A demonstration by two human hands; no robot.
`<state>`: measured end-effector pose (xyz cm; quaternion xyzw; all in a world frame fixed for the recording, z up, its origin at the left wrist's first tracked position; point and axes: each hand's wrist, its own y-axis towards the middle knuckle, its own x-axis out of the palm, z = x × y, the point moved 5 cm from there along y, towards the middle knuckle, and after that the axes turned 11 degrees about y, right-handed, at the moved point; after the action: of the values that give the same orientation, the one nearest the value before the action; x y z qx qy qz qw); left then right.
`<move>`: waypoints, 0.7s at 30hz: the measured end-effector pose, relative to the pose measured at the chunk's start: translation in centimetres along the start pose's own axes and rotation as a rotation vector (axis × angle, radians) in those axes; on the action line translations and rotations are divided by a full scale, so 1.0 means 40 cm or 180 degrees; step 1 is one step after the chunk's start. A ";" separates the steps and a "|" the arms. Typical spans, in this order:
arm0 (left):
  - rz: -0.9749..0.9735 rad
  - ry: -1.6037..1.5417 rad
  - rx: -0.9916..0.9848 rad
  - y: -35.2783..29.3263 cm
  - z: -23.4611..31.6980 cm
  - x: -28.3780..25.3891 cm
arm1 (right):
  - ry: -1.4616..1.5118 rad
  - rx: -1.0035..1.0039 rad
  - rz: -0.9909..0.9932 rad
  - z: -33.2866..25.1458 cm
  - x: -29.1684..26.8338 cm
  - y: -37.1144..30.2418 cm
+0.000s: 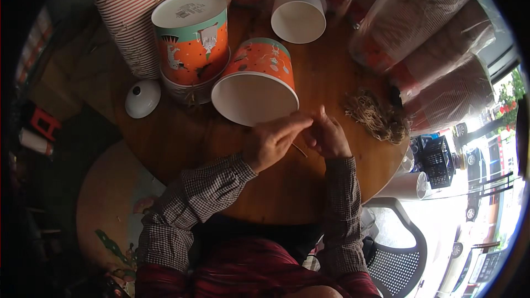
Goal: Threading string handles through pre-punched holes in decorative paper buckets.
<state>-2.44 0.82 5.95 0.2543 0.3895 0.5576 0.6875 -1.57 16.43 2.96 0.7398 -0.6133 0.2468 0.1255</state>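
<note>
My left hand is held over the round wooden table with its fingers stretched out together, its fingertips reaching my right hand. The right hand's thumb points up and its fingers curl inward; whatever may be between them is too small to make out. Just beyond the left hand an orange paper bucket lies on its side, its white open mouth facing me. Beneath the hands a short thin brown strip shows on the table. A tangled bundle of brown twine lies to the right of my right hand.
Another orange bucket stands upside down on a stack at the left, beside a white lid. Behind lies a white bucket. Tall nested bucket stacks rise at the back left; plastic-wrapped stacks lie at right. A grey chair is near right.
</note>
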 end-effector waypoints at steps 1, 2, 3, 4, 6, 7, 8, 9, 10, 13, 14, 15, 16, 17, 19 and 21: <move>-0.0240 0.0209 0.0095 -0.011 0.005 0.008 | 0.0427 0.0123 0.0140 0.005 -0.004 0.004; -0.0249 0.0202 0.0090 -0.019 0.007 0.014 | 0.0473 -0.0092 -0.0110 0.014 -0.031 0.024; -0.0375 0.0213 0.0241 -0.029 0.010 0.029 | 0.0474 -0.0089 -0.0110 0.010 -0.038 0.020; -0.0501 0.0222 0.0393 -0.040 0.013 0.042 | 0.0738 -0.0115 -0.0106 0.002 -0.047 0.014; -0.0704 0.0207 0.0339 -0.053 0.009 0.056 | 0.1134 -0.0130 -0.0095 -0.010 -0.062 0.006; -0.0786 0.0265 0.0318 -0.055 0.008 0.060 | 0.1145 -0.0135 -0.0090 -0.011 -0.064 0.006; -0.0868 0.0322 0.0300 -0.057 0.008 0.064 | 0.1152 -0.0289 -0.0038 -0.018 -0.068 0.005; -0.0876 0.0318 0.0302 -0.060 0.010 0.063 | 0.1155 -0.0442 0.0012 -0.028 -0.071 0.002; -0.1039 0.0364 0.0241 -0.065 0.008 0.065 | 0.1159 -0.0449 0.0018 -0.036 -0.072 0.000; -0.1264 0.0301 0.0162 -0.074 0.008 0.080 | 0.1416 -0.0715 0.0184 -0.063 -0.090 -0.005; -0.1320 0.0196 0.0136 -0.076 0.008 0.086 | 0.1417 -0.0726 0.0186 -0.067 -0.094 -0.005; -0.1327 0.0187 0.0143 -0.079 0.008 0.088 | 0.1468 -0.0870 0.0295 -0.074 -0.105 -0.004; -0.1585 0.0160 0.0058 -0.088 0.005 0.097 | 0.1518 -0.1015 0.0403 -0.080 -0.115 -0.007; -0.1842 0.0134 -0.0029 -0.097 0.002 0.106 | 0.1462 -0.1084 0.0560 -0.082 -0.125 -0.012; -0.2038 0.0061 0.0037 -0.106 0.006 0.117 | 0.1360 -0.1115 0.0401 -0.089 -0.142 -0.020; -0.2229 0.0003 0.0081 -0.116 0.006 0.126 | 0.1267 -0.1121 0.0232 -0.090 -0.135 -0.026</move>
<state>0.78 4.55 1.17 0.1135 0.4604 0.2832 0.8336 -2.01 22.98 3.32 0.6208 -0.6363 0.2812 0.3615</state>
